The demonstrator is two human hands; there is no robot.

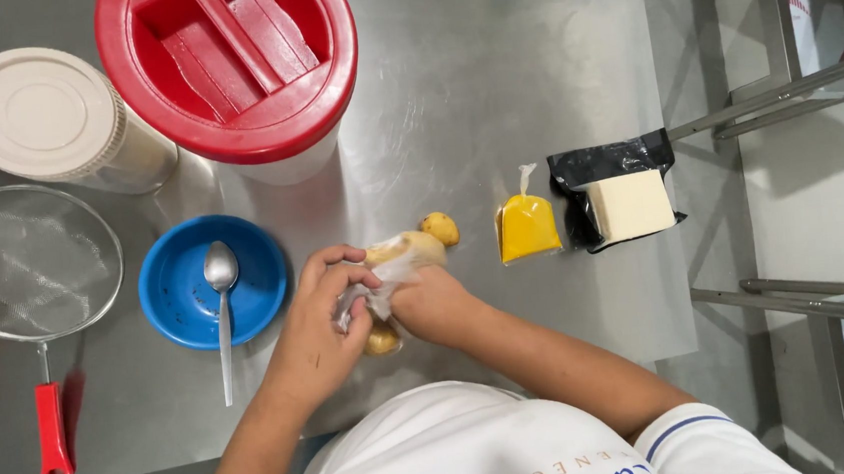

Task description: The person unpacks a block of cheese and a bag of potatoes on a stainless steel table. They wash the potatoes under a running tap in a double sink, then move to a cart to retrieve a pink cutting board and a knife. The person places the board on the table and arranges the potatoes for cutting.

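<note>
Both my hands meet at the front middle of a steel table (pixel 491 91). My left hand (pixel 323 320) pinches the thin clear plastic bag (pixel 385 275) that wraps several small yellow potatoes. My right hand (pixel 432 301) grips the same bag from the right side. One potato (pixel 439 228) sticks out at the far end of the bag, and another (pixel 382 340) shows under my hands.
Left of my hands stands a blue bowl (pixel 182 306) with a metal spoon (pixel 221 283) across it. Further left lies a mesh sieve (pixel 27 260) with a red handle. A red-lidded tub (pixel 228 62) and a beige-lidded jar (pixel 41 111) stand behind. A yellow sachet (pixel 527 227) and a pale block (pixel 630 206) on black wrap lie right.
</note>
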